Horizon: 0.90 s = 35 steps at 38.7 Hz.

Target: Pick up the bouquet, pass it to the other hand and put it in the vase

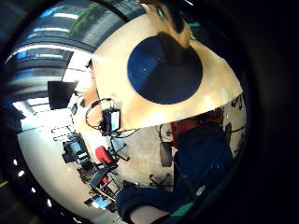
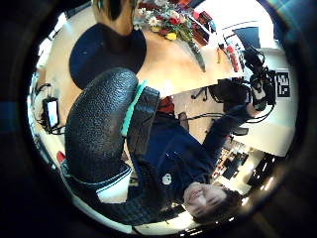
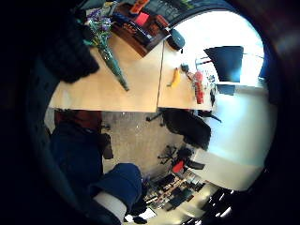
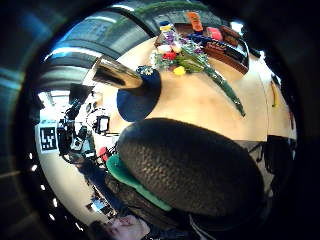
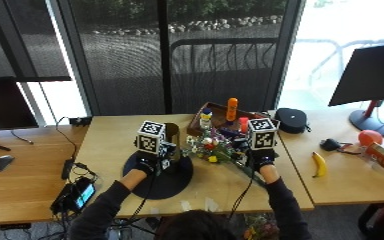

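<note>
- bouquet (image 5: 213,148) lies flat on the counter (image 5: 112,135), between the two hands, just right of the vase (image 5: 172,134).
- long axis runs diagonally: flower heads (image 4: 172,54) toward the vase and the tray (image 5: 220,120) behind, wrapped stems (image 3: 114,65) toward the person's right and the near edge.
- vase stands upright on a dark round mat (image 5: 179,177).
- left hand (image 5: 149,162) hovers over the mat beside the vase; fingers hidden, cannot tell their state.
- right hand (image 5: 262,157) hovers over the stem end; cannot tell whether it touches or how its fingers are set.
- banana (image 5: 319,164) lies well right of the bouquet.
</note>
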Motion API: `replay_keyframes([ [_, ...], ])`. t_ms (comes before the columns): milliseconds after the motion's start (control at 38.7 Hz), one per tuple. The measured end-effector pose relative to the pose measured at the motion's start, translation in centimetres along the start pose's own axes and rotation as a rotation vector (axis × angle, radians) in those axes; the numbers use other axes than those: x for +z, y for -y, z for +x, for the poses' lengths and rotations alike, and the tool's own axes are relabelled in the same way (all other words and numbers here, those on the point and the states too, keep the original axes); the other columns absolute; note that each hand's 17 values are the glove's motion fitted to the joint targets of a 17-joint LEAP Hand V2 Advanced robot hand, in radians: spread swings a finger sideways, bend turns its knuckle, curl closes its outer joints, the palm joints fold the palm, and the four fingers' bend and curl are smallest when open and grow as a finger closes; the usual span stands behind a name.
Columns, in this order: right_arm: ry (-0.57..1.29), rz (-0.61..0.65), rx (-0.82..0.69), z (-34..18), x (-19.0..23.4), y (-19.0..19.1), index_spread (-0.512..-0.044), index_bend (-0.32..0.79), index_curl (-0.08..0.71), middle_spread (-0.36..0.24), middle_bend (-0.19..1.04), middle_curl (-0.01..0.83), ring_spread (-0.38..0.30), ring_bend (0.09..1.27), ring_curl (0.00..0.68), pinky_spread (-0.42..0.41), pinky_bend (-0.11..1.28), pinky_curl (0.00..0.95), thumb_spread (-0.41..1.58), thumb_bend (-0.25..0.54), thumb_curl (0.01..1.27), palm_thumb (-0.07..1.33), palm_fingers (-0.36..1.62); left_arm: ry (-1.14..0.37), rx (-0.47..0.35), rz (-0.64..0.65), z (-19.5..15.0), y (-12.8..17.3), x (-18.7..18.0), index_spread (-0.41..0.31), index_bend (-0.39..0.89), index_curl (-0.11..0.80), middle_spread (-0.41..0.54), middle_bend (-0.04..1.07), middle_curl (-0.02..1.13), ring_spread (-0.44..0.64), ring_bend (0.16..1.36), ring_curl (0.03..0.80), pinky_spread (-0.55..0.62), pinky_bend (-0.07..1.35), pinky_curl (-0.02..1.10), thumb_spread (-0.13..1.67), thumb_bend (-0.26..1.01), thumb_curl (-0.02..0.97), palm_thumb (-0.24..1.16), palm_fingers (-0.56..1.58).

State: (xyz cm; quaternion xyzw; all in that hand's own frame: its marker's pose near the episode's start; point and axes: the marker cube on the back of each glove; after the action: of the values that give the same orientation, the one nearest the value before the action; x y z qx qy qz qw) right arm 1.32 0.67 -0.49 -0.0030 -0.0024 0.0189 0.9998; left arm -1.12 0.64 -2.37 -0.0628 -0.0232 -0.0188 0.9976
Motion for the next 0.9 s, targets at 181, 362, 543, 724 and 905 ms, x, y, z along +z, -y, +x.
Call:
replay_keyframes([
  [181,0.098,0.019,-0.031,0.5,-0.4,-1.3,-0.358,0.00,0.060,-0.081,0.27,0.271,-0.039,0.63,0.288,0.082,0.67,0.321,1.06,-0.016,0.15,0.13,0.48,0.065,-0.007,0.077,-0.7,-0.4,0.3,-0.055,0.18,0.245,0.188,0.17,0.16,0.19,0.59,0.248,0.25,0.45,0.27,1.18,0.01,0.166,0.14,0.24],
  [362,0.088,0.011,-0.015,0.7,-0.2,-0.8,-0.352,0.03,0.050,-0.077,0.30,0.304,-0.035,0.66,0.310,0.077,0.71,0.347,1.09,-0.015,0.18,0.13,0.46,0.044,-0.022,0.077,-1.5,-1.0,1.0,-0.055,0.18,0.277,0.188,0.17,0.18,0.22,0.57,0.252,0.27,0.43,0.28,1.21,-0.01,0.191,0.16,0.23],
  [543,0.119,0.018,0.031,1.5,-0.8,0.5,-0.324,0.01,0.040,-0.065,0.28,0.321,-0.038,0.67,0.321,0.087,0.79,0.370,1.11,-0.018,0.19,0.13,0.45,0.004,-0.035,0.086,-2.0,-1.8,0.5,-0.055,0.17,0.300,0.198,0.16,0.20,0.23,0.57,0.257,0.28,0.43,0.30,1.22,-0.01,0.208,0.16,0.22],
  [724,0.150,0.031,0.103,2.9,-1.8,2.1,-0.287,0.01,0.022,-0.054,0.28,0.337,-0.047,0.71,0.334,0.072,0.84,0.384,1.12,-0.022,0.20,0.12,0.42,-0.046,-0.026,0.114,-2.1,-1.8,-0.5,-0.051,0.17,0.317,0.201,0.17,0.22,0.25,0.56,0.262,0.31,0.41,0.30,1.23,-0.01,0.221,0.16,0.20],
  [905,0.202,0.025,0.190,4.5,-1.1,4.2,-0.262,0.05,0.033,-0.049,0.29,0.351,-0.062,0.71,0.337,0.066,0.84,0.380,1.12,-0.009,0.22,0.14,0.44,-0.013,-0.033,0.201,-1.5,-2.1,-2.5,-0.045,0.15,0.318,0.210,0.17,0.23,0.27,0.57,0.268,0.33,0.41,0.31,1.23,-0.01,0.230,0.16,0.18],
])
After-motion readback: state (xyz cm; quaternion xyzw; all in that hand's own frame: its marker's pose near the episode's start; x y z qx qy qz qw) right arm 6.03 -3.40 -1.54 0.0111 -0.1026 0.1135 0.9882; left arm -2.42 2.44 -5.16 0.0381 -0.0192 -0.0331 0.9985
